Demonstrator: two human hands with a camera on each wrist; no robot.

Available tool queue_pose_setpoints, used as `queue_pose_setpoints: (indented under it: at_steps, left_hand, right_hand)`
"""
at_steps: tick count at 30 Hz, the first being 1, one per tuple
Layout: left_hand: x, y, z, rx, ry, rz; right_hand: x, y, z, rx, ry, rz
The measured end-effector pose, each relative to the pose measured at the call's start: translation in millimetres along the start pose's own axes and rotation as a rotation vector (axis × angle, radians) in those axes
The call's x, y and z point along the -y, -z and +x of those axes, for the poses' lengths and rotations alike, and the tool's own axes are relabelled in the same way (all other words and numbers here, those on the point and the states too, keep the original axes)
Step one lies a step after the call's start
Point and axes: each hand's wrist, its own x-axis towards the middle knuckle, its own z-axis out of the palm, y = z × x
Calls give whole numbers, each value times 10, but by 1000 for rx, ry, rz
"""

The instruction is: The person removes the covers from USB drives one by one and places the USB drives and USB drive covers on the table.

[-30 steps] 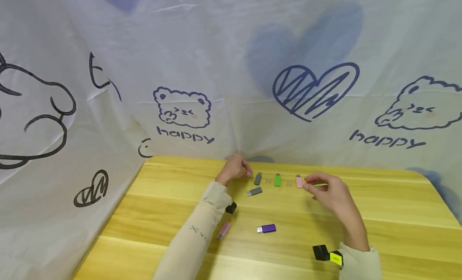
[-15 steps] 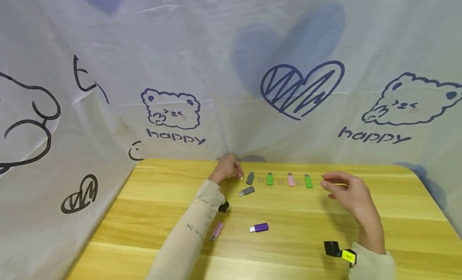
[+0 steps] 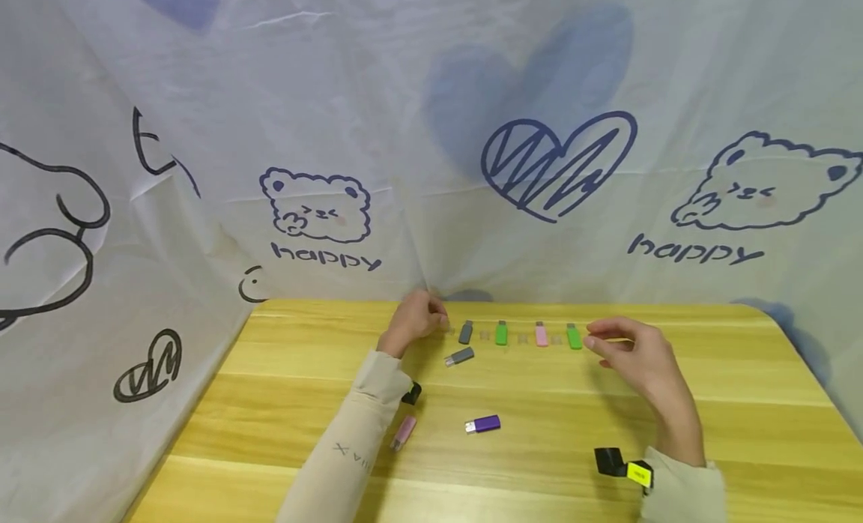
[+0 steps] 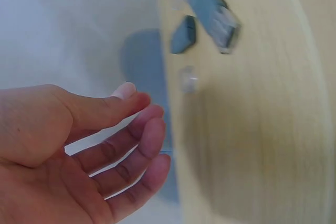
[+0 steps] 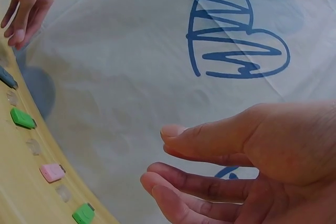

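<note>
My left hand (image 3: 413, 322) hovers at the table's back edge, fingers loosely bent. In the left wrist view, a small clear cap (image 4: 189, 78) lies on the wood beyond its fingertips, apart from them. Right of that cap runs a row: a grey USB stick (image 3: 466, 332), a green USB stick (image 3: 502, 333), a pink USB stick (image 3: 541, 334) and another green USB stick (image 3: 573, 336), with small clear caps (image 3: 522, 339) between them. Beside the last green stick is my right hand (image 3: 637, 358), thumb and fingers spread apart, holding nothing.
A second grey USB stick (image 3: 460, 357) lies just in front of the row. Nearer the front are a purple USB stick (image 3: 483, 424) and a pink USB stick (image 3: 404, 432) by the left sleeve. A printed white cloth (image 3: 431, 171) hangs behind the wooden table (image 3: 539, 463).
My left fingers have drawn slightly off the clear cap at their tips. My right hand has moved right from the pink stick, uncovering the last green stick, then slightly back toward it.
</note>
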Motion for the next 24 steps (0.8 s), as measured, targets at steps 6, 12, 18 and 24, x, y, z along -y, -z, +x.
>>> queue_pose_setpoints:
  at_steps: [6, 12, 18, 24]
  left_hand:
    - [-7, 83, -292, -81, -7, -128]
    - [7, 114, -602, -156, -9, -252]
    - [15, 157, -798, -229, 14, -352]
    - [38, 186, -865, -267, 11, -404]
  right_hand:
    - [91, -61, 18, 18, 72, -67]
    - [185, -198, 48, 44, 152, -123]
    - [273, -407, 66, 106, 189, -122]
    - [327, -611, 71, 139, 256, -120]
